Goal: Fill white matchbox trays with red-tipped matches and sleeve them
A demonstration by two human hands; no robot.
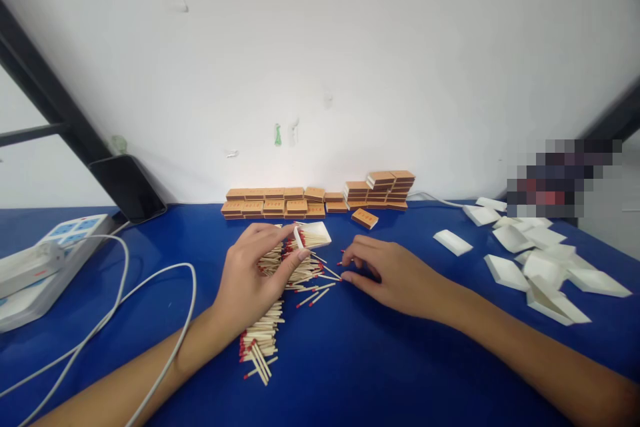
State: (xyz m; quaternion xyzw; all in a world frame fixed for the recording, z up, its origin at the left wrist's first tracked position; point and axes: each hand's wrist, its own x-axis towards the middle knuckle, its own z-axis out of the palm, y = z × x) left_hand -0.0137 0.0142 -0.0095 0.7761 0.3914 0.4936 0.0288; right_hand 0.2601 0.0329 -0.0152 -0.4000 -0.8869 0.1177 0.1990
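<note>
My left hand (255,263) grips a small white matchbox tray (325,233) by its left end, thumb below and fingers above. Red-headed matches lie inside the tray, their heads toward that hand. Under and beside my left hand spreads a long pile of loose matches (265,330), partly hidden by it. My right hand (383,270) is just right of the tray, low over the table, fingers curled and thumb toward the index finger. Red match heads poke out at its fingertips, the sticks mostly hidden. A few stray matches (323,295) lie between the hands.
Closed brown matchboxes (265,207) stand in stacked rows along the wall, with one single matchbox (365,218) in front. Empty white trays (545,270) are heaped at the right. At the left are a power strip (75,260), white cables (193,280) and a leaning black phone (127,187).
</note>
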